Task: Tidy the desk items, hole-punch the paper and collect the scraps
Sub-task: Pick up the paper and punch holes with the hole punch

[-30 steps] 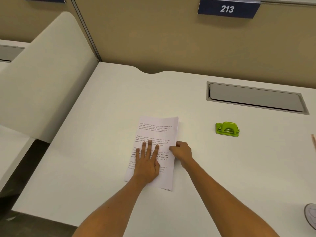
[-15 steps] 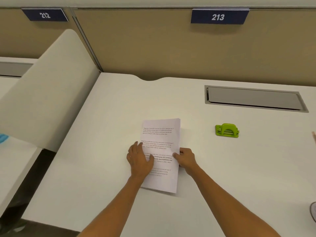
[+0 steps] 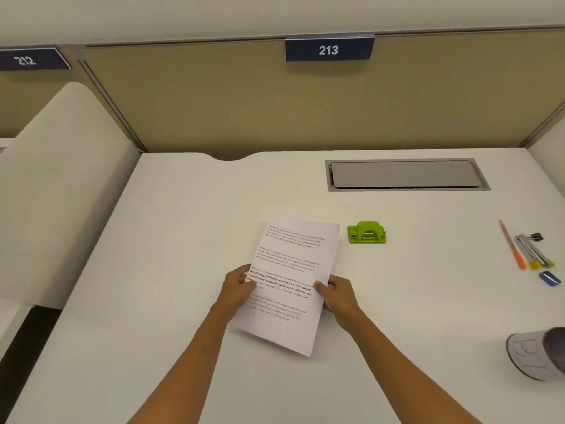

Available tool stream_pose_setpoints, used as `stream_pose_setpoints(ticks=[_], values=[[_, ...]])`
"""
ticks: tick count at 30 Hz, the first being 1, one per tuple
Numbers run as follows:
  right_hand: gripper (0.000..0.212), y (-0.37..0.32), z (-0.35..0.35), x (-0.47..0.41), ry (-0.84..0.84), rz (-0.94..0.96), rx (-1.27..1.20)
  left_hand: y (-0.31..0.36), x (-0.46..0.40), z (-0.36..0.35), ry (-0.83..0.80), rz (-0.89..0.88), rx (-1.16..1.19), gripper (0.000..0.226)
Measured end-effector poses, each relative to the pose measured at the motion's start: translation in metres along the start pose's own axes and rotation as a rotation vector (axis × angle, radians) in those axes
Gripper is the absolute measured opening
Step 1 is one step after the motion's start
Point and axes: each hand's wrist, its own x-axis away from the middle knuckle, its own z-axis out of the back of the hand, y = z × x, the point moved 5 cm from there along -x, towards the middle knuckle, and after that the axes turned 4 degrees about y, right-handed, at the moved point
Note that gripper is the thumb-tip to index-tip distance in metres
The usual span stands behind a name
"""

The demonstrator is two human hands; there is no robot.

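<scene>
We are seeing the printed paper (image 3: 290, 283) lying near the middle of the white desk (image 3: 183, 240), skewed so its far end is leaning right; whether it is fully flat or lifted a bit we cannot tell. We are noting several blocks of text on it, one in bold. The left hand (image 3: 237, 289) is gripping the paper's left edge, thumb on top of the sheet, fingers curled at the edge. The right hand (image 3: 337, 296) is gripping the right edge the same way, thumb pressing on the page. Both forearms are reaching in from the bottom of the view.

Just beside the paper's far right corner, not touching it, the green hole punch (image 3: 367, 233) is sitting upright on the desk. Behind it we are seeing a grey cable hatch (image 3: 406, 174) set into the desktop.

Well to the right, a bunch of pens (image 3: 527, 250) is lying together, with a black binder clip (image 3: 537, 237) at the far end and a blue eraser (image 3: 549, 278) just nearer. At the right edge a white cup-like object (image 3: 533, 354) is lying on its side, partly cut off.

The tan partition (image 3: 244, 102) behind is carrying a blue sign 213 (image 3: 329, 49).
</scene>
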Motion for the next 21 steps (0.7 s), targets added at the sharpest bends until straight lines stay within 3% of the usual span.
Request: stream_pose_setpoints(ticks=[5,11,17,21], values=[[0.018,-0.006,0.037,0.018,-0.013,-0.020,-0.209,0.020,-0.007,-0.034,-0.134,-0.057,-0.035,0.054],[0.015,0.008,0.089,0.037,0.119,-0.062,-0.394,0.052,-0.019,-0.087,-0.352,-0.125,-0.115,0.053],[0.010,0.051,0.102,0.070,0.323,-0.145,-0.613,0.083,-0.039,-0.144,-0.571,-0.161,-0.387,0.050],[0.013,0.069,0.104,0.077,0.444,-0.160,-0.726,0.102,-0.051,-0.176,-0.568,-0.205,-0.630,0.044]])
